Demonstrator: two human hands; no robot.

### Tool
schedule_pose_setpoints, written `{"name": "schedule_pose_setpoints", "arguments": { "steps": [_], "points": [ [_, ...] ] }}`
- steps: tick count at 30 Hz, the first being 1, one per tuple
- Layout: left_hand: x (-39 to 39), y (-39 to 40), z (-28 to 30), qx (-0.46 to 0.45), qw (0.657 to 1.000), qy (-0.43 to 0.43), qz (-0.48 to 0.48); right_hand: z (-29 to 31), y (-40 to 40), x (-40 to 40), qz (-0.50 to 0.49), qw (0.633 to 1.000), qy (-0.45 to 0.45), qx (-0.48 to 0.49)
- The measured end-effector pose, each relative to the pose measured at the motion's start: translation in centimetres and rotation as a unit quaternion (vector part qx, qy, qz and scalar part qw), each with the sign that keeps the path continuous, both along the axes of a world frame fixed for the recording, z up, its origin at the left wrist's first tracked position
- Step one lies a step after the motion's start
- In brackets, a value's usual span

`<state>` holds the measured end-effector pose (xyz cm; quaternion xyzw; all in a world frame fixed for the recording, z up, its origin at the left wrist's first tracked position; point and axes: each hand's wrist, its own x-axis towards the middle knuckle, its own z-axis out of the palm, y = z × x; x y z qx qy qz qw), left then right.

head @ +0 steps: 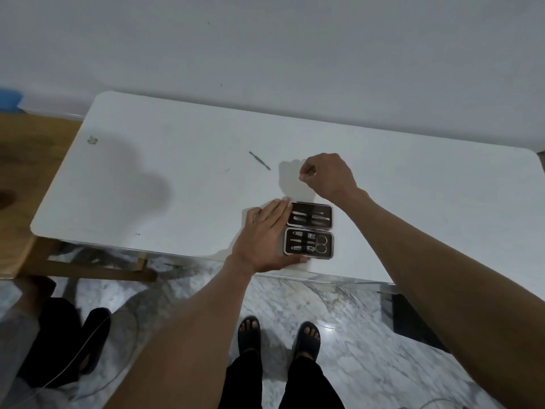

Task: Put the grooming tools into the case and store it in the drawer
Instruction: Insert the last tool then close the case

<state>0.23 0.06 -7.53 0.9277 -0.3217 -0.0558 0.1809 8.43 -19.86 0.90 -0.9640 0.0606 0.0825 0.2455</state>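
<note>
Head view, looking down over a white table (pixel 153 172) set against a pale wall (pixel 265 48). Far left: a wooden piece of furniture (pixel 17 184) butts against the table's end, and a small grey smudge (pixel 92 139) marks the tabletop near that corner. Below it, on the marbled floor (pixel 354 329), a second person's dark sandal (pixel 94 335) shows.

Mid-table: one loose slim metal tool (pixel 259 160) lies by itself, angled, well apart from the case and left of the right hand.

Left hand (pixel 262 237): fingers straight and together, palm down, laid flat on the table with the fingertips touching the left edge of the open case (pixel 309 230). It grips nothing.

Case: lies open near the front edge of the table, two dark halves one behind the other. The far half holds a few slim metal tools; the near half holds small scissors (pixel 321 244), clippers and other small pieces under straps.

Right hand (pixel 324 172): raised above the table just behind the case, fingers curled into a loose fist, thumb against forefinger. Whether anything is pinched there cannot be told; nothing visible sticks out.

Bottom centre: the wearer's own feet in dark sandals (pixel 278 335).
</note>
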Motion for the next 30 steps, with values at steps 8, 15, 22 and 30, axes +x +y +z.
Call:
{"name": "schedule_pose_setpoints", "arguments": {
  "steps": [8, 15, 22, 30],
  "points": [
    [0.2, 0.0, -0.5, -0.063, 0.997, -0.036, -0.01, -2.1, 4.0, 3.0, -0.002, 1.0, 0.009, 0.019],
    [0.2, 0.0, -0.9, -0.063, 0.998, -0.027, -0.005, -3.4, 6.1, 4.4, -0.017, 0.999, -0.007, 0.026],
    [0.3, -0.1, -1.0, -0.05, 0.999, -0.02, -0.006, -4.6, 7.1, 4.6, -0.034, 0.999, -0.034, -0.022],
    [0.4, -0.2, -0.6, -0.034, 0.999, -0.008, -0.01, -4.5, 6.0, 3.8, -0.04, 0.999, 0.011, -0.002]
  ]
}}
